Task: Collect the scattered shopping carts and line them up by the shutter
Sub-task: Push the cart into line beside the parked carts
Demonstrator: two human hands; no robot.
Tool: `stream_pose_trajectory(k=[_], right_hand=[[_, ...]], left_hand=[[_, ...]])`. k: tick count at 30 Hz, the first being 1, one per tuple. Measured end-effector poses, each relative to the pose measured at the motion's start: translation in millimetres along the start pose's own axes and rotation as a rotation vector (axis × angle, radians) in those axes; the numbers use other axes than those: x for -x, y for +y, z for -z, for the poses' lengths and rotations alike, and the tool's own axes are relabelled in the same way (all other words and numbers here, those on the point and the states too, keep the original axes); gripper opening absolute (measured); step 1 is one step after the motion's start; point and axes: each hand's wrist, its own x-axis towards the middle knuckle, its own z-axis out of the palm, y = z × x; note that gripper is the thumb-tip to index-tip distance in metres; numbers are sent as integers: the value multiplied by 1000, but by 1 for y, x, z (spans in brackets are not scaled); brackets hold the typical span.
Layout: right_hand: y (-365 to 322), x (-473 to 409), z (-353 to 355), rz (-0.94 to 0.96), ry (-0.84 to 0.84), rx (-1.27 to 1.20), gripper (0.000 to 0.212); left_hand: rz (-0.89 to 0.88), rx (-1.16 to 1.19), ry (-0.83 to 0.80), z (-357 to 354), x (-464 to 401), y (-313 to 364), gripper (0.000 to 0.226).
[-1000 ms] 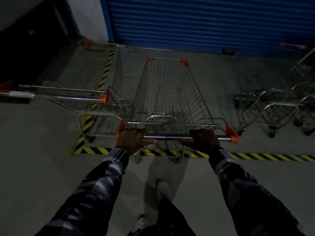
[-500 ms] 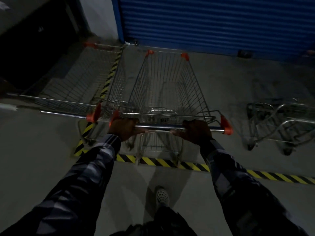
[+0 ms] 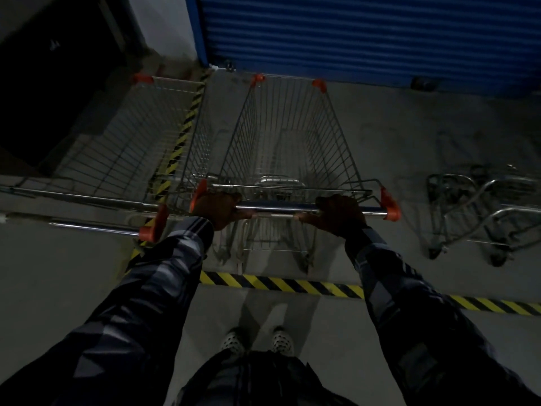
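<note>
Cart [image 3: 288,148] you grip with both hands [image 3: 218,205] has rolled nearer the shutter [image 3: 366,33], now level beside the parked cart [image 3: 131,142] left of them.

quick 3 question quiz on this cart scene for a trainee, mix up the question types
1. True or false: both hands grip the cart's handle bar.
2. Which stands beside the pushed cart, on its left? A) a parked cart B) a pallet C) a bin
3. Fill in: the cart's front faces the blue ____.

Key: 1 true, left hand and right hand both curl round it. 2 A. 3 shutter.
</note>
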Motion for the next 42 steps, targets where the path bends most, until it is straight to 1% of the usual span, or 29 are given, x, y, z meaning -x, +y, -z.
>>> stream_pose_trajectory(k=[1, 2, 3, 5, 6, 7, 9, 12, 15, 18, 24, 27, 30, 34, 37, 40, 41, 42], right_hand=[[-1, -1, 0, -6, 5, 0, 82], [-2, -3, 0, -10, 9, 3, 79], [-3, -4, 1, -14, 14, 5, 79], [-4, -8, 1, -19, 24, 4, 86], [-6, -8, 1, -19, 26, 0, 88], [-7, -9, 2, -19, 25, -2, 89], [-10, -9, 2, -16, 25, -8, 86], [-13, -11, 2, -16, 29, -25, 71], [-12, -13, 2, -32, 13, -43, 69], [-11, -14, 2, -33, 11, -61, 70], [-11, -19, -1, -39, -28, -88, 74], [-12, -21, 1, -53, -39, -88, 76], [-14, -21, 2, -57, -27, -76, 75], [-15, -19, 0, -61, -10, -106, 74], [-16, -17, -1, -65, -20, -110, 74], [-18, -14, -1, -79, -25, -112, 73], [-19, -13, -2, -85, -23, -112, 73], [-20, -12, -2, -89, -18, -115, 73]], left_hand=[[19, 117, -32, 1, 0, 2, 57], [14, 121, -28, 2, -2, 0, 54], [-4, 15, -22, 2, -7, -6, 62], [-68, -260, -29, 2, -11, -14, 96], [-83, -330, -32, 1, -15, -19, 113], [-89, -361, -34, -1, -19, -24, 124], [-102, -352, -31, -3, -23, -31, 129], [-149, -322, 19, -2, -26, -37, 131], [-138, -314, 42, 1, -23, -35, 133], [-108, -302, 28, 6, -19, -30, 136], [-106, -281, 53, 11, -17, -25, 136], [-104, -323, 93, 9, -18, -27, 119], [-93, -321, 106, 4, -23, -32, 122], [-93, -309, 87, 6, -22, -29, 108], [-95, -284, 91, 9, -17, -24, 106], [-82, -325, 89, 8, -18, -26, 106], [-80, -333, 80, 6, -19, -28, 101], [-83, -334, 76, 6, -19, -29, 91]])
